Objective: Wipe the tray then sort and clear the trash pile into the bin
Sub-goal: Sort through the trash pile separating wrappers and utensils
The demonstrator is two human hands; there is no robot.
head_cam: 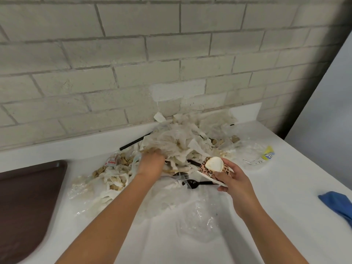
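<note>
White table (285, 187) under a brick wall: my left hand (151, 161) digs into the trash pile (177, 141) at the far side, its fingers buried so I cannot tell their grip; my right hand (231, 178) pinches a leopard-print cup (213, 167). I should gather loose napkins together, sparing the forks (198, 182). Tray (28, 197) sits left.

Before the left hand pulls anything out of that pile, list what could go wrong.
1. The left hand is buried in the crumpled napkins; a hard pull may scatter loose wrappers across the counter.
2. The black fork and black spoon lie half under paper and could snag or be flicked away.
3. The right hand holds the leopard-print cup tipped, so residue could spill.
</note>
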